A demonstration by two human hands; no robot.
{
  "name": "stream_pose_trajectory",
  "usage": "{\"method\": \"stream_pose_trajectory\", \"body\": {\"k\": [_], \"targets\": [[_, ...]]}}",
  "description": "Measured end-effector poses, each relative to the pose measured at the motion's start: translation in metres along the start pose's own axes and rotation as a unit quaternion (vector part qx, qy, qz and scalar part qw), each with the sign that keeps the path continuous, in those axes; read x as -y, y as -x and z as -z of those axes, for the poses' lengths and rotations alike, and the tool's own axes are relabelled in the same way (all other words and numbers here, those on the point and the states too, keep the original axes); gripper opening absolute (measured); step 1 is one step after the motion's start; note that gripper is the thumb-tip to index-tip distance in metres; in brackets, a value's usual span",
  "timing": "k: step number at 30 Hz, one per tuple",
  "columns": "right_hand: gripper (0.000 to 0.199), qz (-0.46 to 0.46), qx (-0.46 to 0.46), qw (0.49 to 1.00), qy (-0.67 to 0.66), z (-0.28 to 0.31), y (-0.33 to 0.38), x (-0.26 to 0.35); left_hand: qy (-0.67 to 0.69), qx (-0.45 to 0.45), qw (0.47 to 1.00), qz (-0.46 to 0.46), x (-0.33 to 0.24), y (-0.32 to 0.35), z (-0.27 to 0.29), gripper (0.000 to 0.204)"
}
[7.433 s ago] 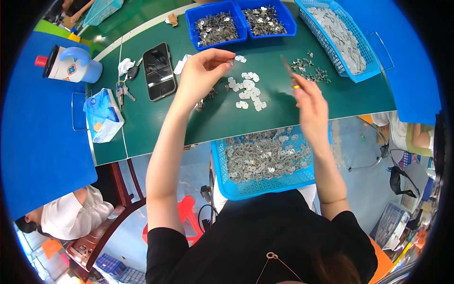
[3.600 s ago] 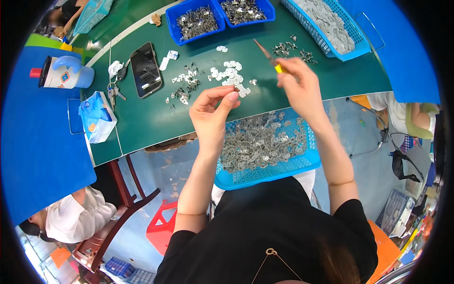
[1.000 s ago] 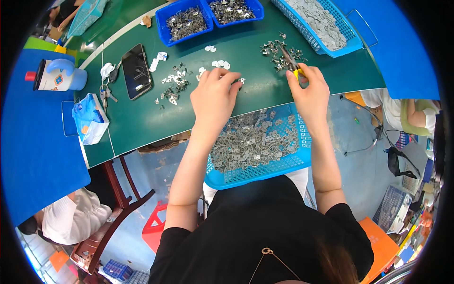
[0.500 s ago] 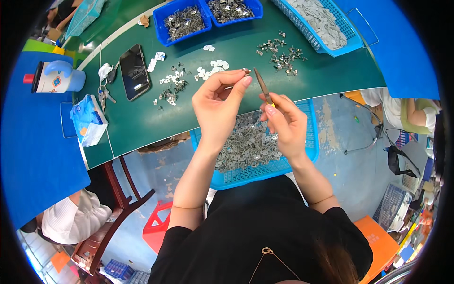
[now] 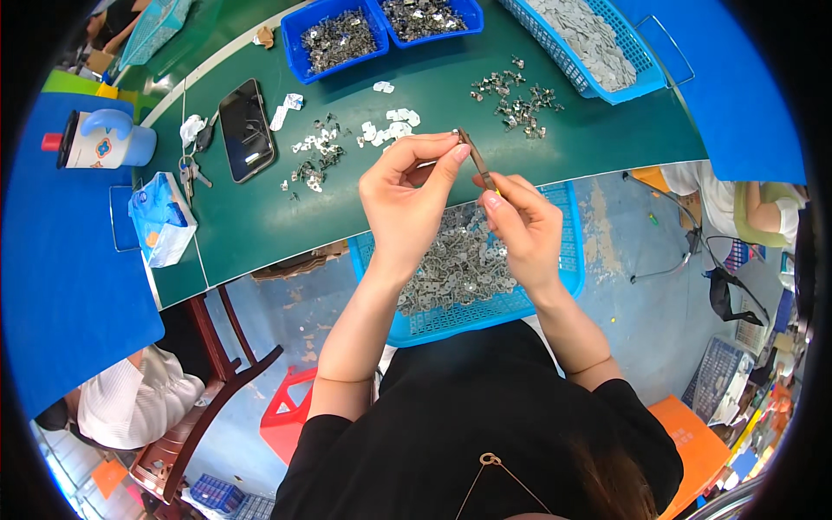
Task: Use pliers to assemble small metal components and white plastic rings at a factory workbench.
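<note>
Now the right hand [image 5: 527,227] has brought its gripped pointed tool [image 5: 477,159] left to the part [image 5: 456,133] the left hand [image 5: 407,199] pinches, joining efforts.

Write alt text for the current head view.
The left hand pinches a tiny dark piece while the right hand holds a slim brownish metal tool at it. Below, a light-blue plastic basket holds silvery metal parts.

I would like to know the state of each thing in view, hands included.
left hand, pinching what looks like a small metal part
right hand, gripping a pointed metal tool
pointed metal tool, end at the left fingertips
smartphone, face up, screen dark
tumbler, lid on
keys, lying on the green table
lap basket, holding metal pieces
twin blue bins, filled
</note>
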State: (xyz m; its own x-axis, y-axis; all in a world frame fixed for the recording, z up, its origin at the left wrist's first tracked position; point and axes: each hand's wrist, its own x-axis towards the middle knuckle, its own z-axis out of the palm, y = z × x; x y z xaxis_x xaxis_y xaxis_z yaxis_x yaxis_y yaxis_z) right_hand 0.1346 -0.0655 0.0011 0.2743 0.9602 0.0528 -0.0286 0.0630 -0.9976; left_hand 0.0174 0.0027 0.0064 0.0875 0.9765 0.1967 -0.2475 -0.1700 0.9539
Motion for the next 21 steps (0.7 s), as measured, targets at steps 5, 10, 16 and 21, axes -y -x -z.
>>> {"method": "stream_pose_trajectory", "body": {"k": [5,10,16,21], "targets": [[0.025,0.002,0.001,1.0,0.013,0.0,0.001,0.001,0.002,0.002,1.0,0.004,-0.001,0.001,0.0,0.01],[0.025,0.008,-0.007,0.999,0.046,0.004,0.002,0.002,0.035,0.016,0.997,0.064,-0.001,-0.002,0.001,0.012],[0.024,0.066,-0.004,0.995,0.078,0.003,0.005,0.002,0.198,0.082,0.956,0.201,0.009,-0.011,0.005,0.017],[0.032,-0.321,0.157,0.828,-0.433,0.013,0.001,0.011,0.308,0.139,0.92,0.198,0.021,-0.007,0.006,0.015]]}}
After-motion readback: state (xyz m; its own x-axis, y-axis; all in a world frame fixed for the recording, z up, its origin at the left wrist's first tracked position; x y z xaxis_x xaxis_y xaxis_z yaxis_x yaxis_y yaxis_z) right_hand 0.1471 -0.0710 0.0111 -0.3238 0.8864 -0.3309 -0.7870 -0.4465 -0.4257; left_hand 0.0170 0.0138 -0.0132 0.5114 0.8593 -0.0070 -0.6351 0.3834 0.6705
